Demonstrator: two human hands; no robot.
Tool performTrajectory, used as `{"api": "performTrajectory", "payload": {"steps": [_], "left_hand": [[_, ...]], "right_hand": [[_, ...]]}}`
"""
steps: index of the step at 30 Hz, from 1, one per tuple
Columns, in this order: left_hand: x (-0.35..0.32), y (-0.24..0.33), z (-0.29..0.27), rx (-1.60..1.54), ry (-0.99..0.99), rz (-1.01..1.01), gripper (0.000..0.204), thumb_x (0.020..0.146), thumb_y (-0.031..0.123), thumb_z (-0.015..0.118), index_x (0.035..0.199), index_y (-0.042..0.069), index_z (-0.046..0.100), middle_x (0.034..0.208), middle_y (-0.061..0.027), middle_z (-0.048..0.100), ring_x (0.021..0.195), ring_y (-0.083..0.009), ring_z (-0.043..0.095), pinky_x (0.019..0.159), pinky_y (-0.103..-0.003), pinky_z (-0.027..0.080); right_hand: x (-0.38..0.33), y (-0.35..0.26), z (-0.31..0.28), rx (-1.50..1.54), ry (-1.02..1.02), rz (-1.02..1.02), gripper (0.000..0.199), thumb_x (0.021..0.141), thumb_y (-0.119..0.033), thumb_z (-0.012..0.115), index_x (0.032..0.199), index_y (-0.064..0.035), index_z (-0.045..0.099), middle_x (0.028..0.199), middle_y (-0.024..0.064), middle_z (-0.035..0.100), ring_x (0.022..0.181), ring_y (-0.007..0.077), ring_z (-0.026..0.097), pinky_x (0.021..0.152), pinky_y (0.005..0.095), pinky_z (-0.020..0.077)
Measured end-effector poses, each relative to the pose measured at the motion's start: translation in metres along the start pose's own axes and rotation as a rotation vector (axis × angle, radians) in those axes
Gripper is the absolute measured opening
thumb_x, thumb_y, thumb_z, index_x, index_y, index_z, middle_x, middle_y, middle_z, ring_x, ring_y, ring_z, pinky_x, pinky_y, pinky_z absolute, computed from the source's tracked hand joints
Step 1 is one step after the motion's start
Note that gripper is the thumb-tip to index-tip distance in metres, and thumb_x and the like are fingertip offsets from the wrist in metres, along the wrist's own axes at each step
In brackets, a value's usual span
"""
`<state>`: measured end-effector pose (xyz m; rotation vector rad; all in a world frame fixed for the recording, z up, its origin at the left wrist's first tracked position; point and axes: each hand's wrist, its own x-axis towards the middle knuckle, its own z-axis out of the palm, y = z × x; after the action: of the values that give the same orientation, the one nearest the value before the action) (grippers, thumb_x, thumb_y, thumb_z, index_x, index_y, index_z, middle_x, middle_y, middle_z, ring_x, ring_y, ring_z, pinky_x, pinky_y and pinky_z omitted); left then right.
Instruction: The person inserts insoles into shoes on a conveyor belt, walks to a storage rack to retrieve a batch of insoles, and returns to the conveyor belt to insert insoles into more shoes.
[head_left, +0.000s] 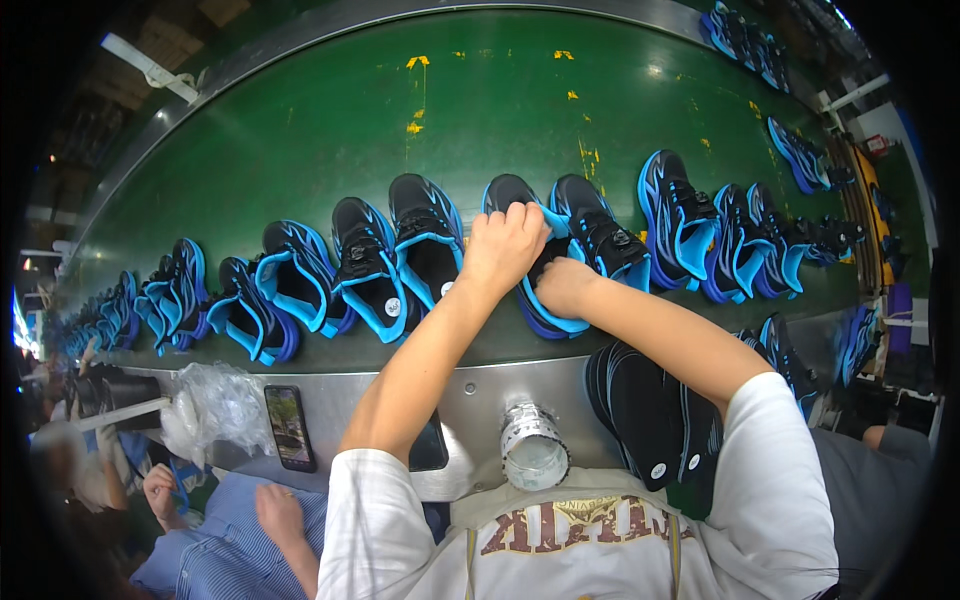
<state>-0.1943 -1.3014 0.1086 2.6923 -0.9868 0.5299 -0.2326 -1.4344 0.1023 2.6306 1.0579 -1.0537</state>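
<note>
On the green conveyor belt [330,110], the left hand [503,247] clamped the tongue of a black-and-blue mesh sneaker [530,262]; the right hand [566,286] pressed inside it, grip hidden; steadying the collar firmly seemed wise.

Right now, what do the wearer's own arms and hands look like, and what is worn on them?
Both forearms are bare. The left hand and right hand have no gloves; no rings or watch are visible. Short white sleeves with a faint check pattern end above the elbows, part of a white shirt with dark red lettering across the chest.
</note>
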Motion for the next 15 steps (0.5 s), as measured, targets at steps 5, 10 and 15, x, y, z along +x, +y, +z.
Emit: {"api": "performTrajectory", "payload": {"steps": [5, 10, 15], "left_hand": [[0.002, -0.001, 0.000, -0.188, -0.035, -0.041, 0.036, 0.071, 0.028, 0.066, 0.090, 0.003, 0.048, 0.075, -0.0093, 0.050, 0.060, -0.0278, 0.056, 0.054, -0.037, 0.045], [0.002, 0.000, 0.003, -0.311, 0.001, -0.113, 0.026, 0.074, 0.019, 0.064, 0.087, 0.003, 0.049, 0.075, -0.0124, 0.050, 0.058, -0.0321, 0.055, 0.050, -0.039, 0.045], [-0.019, 0.016, -0.020, -0.381, 0.003, -0.189, 0.011, 0.079, 0.013, 0.058, 0.083, 0.004, 0.053, 0.072, -0.0124, 0.050, 0.058, -0.0326, 0.054, 0.050, -0.038, 0.044]], "right_hand": [[-0.038, -0.023, -0.032, 0.279, -0.193, 0.072, 0.051, 0.085, -0.035, 0.028, 0.091, 0.0026, 0.062, 0.094, 0.0178, 0.062, 0.097, 0.0273, 0.056, 0.104, 0.0421, 0.0157], [-0.043, -0.039, 0.023, 0.420, 1.033, 0.078, 0.018, 0.072, -0.015, 0.055, 0.076, 0.0018, 0.057, 0.076, 0.0168, 0.057, 0.090, 0.0282, 0.054, 0.093, 0.0405, 0.0341], [-0.085, -0.075, 0.067, 0.690, 1.125, 0.340, 0.021, 0.072, -0.012, 0.067, 0.090, -0.0030, 0.062, 0.100, 0.0176, 0.046, 0.088, 0.0332, 0.051, 0.074, 0.0383, 0.0441]]}}
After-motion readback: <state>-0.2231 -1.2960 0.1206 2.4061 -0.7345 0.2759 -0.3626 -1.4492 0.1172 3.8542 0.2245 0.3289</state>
